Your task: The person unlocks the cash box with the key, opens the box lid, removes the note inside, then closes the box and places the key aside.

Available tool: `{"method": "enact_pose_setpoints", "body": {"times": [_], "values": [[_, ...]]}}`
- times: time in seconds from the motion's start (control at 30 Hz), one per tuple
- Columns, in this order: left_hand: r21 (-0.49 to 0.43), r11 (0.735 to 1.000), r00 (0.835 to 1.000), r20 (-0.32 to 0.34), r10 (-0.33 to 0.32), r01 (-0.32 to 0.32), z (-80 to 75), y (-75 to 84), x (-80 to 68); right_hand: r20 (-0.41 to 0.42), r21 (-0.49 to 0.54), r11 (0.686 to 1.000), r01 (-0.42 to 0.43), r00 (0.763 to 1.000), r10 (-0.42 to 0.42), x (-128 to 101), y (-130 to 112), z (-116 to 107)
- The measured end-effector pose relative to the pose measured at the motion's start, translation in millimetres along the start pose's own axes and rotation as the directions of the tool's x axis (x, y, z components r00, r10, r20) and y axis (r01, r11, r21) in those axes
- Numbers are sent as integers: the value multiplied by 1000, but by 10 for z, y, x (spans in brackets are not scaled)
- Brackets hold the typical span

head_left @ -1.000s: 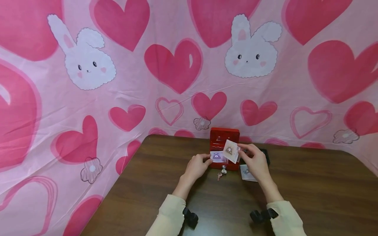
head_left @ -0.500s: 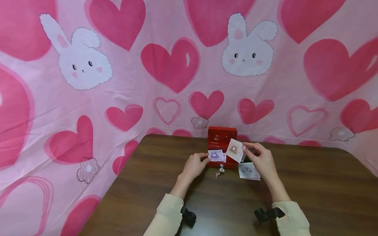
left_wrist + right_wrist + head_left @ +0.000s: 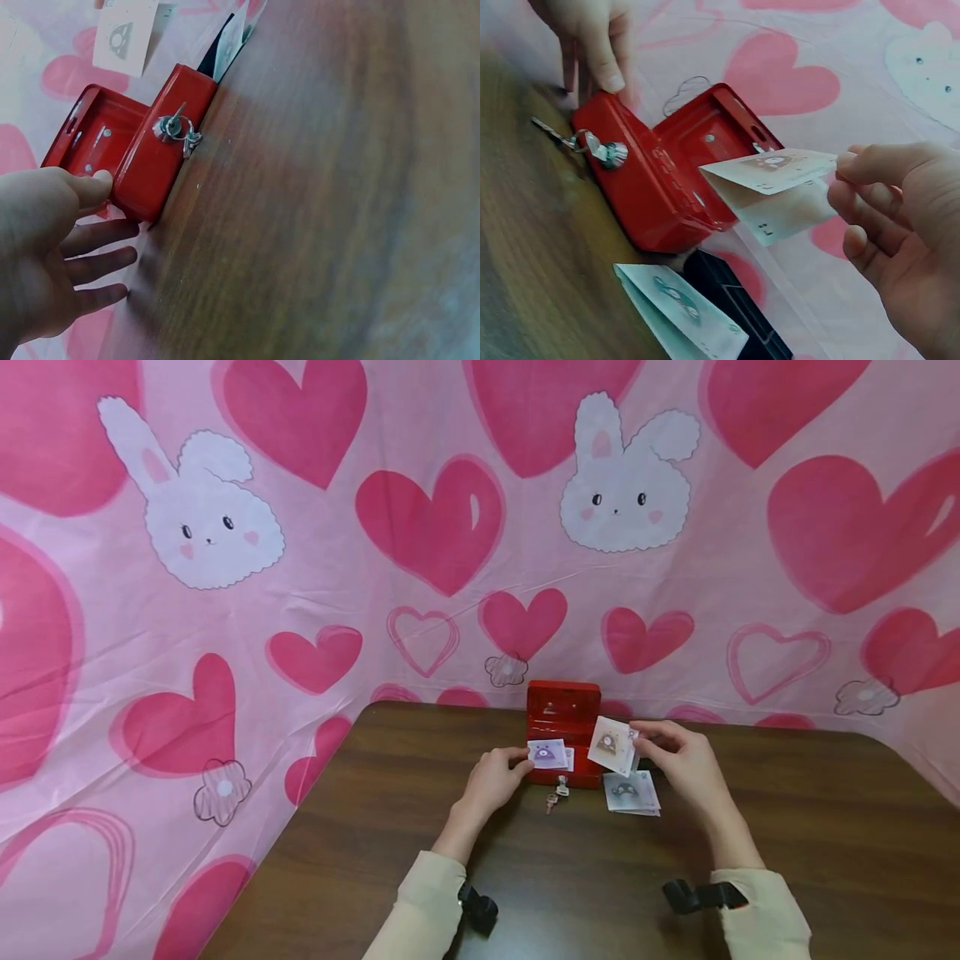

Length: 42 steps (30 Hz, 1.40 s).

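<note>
A small red cash box [image 3: 562, 727] stands open on the brown table [image 3: 600, 877], its lid up and keys [image 3: 557, 792] hanging from the front lock. At the box's front left corner, my left hand [image 3: 525, 766] pinches the edge of a purple-printed note [image 3: 547, 753]. In the left wrist view only its thumb [image 3: 97, 184] shows, resting on that corner of the box [image 3: 150, 165]. My right hand [image 3: 636, 743] pinches a tan-printed note [image 3: 609, 745] in the air just right of the box, above a small pile of notes [image 3: 632, 793]. The right wrist view shows this note [image 3: 772, 187] held by its edge.
A black tray [image 3: 739, 304] lies behind the note pile [image 3: 679, 311], next to the box. A pink cloth with hearts and rabbits [image 3: 450, 527] hangs behind and to the left of the table. Bare wood stretches in front of my hands.
My right hand has carried the tan note rightward, from over the box to beside it, uncovering the pile on the table. The left hand stays at the box corner.
</note>
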<state>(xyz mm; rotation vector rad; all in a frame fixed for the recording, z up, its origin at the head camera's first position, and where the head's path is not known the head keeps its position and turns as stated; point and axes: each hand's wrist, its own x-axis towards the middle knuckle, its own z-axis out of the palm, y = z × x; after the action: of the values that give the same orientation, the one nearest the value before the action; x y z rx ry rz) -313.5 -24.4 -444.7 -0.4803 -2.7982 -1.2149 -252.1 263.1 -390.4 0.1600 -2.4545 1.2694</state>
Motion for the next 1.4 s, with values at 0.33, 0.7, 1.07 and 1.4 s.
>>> {"method": "enact_pose_setpoints", "body": {"times": [0.33,0.7,1.07,1.4], "values": [[4,1000,1000,-2,2,-2,-1,2,3,25,-14,1000,-4,1000,4,-27,57,-221],[3,1000,1000,0,4,-4,-10,6,5,152,-65,992,-105,982,114,-68,73,-395],[-23,1000,1000,11,-5,5,-10,-9,0,177,-103,984,-147,971,164,-124,174,-522],[-24,1000,1000,2,8,-8,-19,-1,-10,146,-151,970,-189,966,211,-160,288,-619]]}}
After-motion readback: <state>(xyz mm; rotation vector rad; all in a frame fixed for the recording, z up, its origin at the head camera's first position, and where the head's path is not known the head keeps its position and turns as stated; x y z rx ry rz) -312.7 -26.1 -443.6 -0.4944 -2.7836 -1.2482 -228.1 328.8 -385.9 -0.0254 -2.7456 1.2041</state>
